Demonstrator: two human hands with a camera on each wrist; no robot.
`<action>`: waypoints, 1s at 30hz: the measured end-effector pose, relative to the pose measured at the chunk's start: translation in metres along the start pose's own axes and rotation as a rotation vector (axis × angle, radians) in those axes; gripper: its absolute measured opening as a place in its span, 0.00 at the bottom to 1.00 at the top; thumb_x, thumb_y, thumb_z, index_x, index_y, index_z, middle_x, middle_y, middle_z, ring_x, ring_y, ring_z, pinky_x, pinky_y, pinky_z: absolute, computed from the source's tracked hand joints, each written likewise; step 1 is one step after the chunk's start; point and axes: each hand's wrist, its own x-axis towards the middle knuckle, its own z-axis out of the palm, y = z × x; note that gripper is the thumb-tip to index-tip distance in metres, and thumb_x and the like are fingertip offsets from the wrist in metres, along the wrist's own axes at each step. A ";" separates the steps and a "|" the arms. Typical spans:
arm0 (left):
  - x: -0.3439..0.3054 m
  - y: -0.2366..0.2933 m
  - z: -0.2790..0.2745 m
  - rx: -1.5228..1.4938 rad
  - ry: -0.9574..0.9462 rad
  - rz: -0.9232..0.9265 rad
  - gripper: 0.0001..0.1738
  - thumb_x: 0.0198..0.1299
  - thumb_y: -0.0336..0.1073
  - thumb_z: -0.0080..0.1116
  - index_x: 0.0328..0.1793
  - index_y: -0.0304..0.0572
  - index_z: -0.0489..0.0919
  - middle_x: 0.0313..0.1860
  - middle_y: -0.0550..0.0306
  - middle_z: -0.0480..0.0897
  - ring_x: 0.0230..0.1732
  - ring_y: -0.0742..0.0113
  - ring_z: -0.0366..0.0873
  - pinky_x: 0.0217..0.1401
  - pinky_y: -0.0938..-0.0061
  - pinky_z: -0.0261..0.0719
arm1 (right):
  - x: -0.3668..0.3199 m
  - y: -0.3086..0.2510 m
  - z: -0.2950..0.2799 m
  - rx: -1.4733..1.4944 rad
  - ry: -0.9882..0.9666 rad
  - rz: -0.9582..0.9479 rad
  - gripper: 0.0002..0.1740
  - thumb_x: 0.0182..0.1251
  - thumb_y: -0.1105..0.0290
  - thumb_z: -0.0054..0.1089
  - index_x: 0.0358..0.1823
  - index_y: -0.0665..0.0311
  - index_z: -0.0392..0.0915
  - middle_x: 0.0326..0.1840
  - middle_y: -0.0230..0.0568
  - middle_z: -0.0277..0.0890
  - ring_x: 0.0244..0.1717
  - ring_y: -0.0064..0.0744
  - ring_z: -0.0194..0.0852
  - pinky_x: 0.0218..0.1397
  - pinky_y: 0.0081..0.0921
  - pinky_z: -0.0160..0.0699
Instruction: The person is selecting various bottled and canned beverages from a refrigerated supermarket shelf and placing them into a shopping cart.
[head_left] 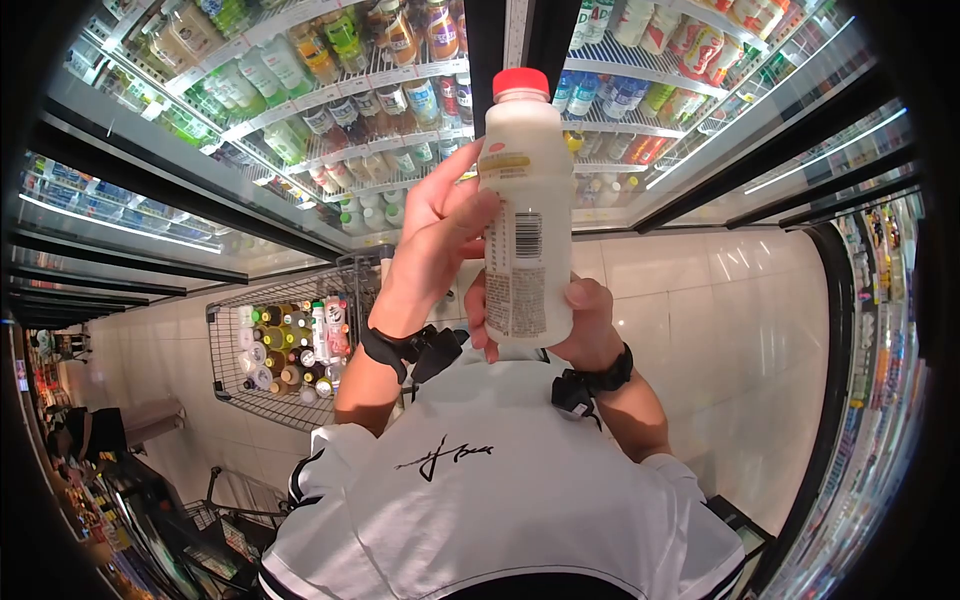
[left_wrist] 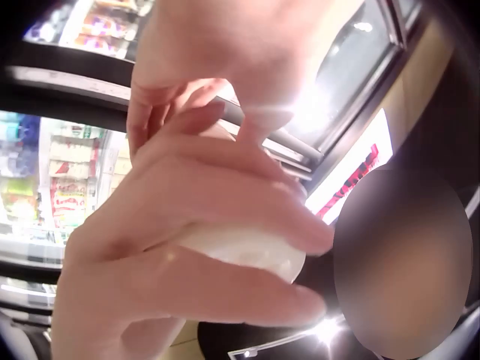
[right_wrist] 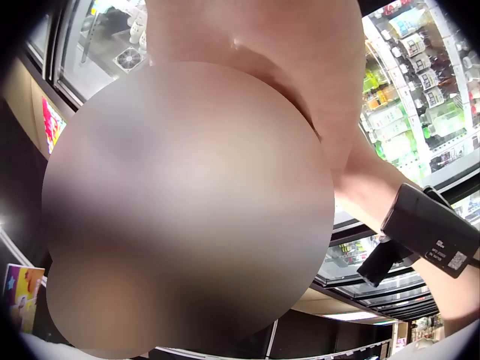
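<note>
A white plastic bottle (head_left: 528, 180) with a red cap (head_left: 521, 82) stands upright before my chest, its barcode and small print facing me. My left hand (head_left: 440, 230) holds its upper left side, thumb on the front edge and fingers reaching behind. Lower down, my right hand (head_left: 585, 315) grips the base, with the thumb on the right side and fingertips showing at the left. In the left wrist view, the pale bottle bottom (left_wrist: 247, 251) shows between fingers. A large blur hides most of the right wrist view.
Glass-door coolers with shelves of drinks (head_left: 390, 100) stand ahead. To the left is a wire shopping cart (head_left: 225, 370) holding several bottles. Another cart (head_left: 225, 520) and a person (head_left: 95, 432) are farther back left. More stocked shelves (head_left: 880, 330) line the right side.
</note>
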 end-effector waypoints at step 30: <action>-0.015 0.011 0.017 0.140 0.158 0.120 0.26 0.69 0.31 0.56 0.72 0.28 0.69 0.49 0.44 0.87 0.48 0.69 0.83 0.58 0.72 0.77 | -0.008 0.008 0.010 -0.287 0.173 0.023 0.51 0.64 0.23 0.41 0.67 0.65 0.64 0.45 0.55 0.78 0.37 0.45 0.82 0.32 0.36 0.83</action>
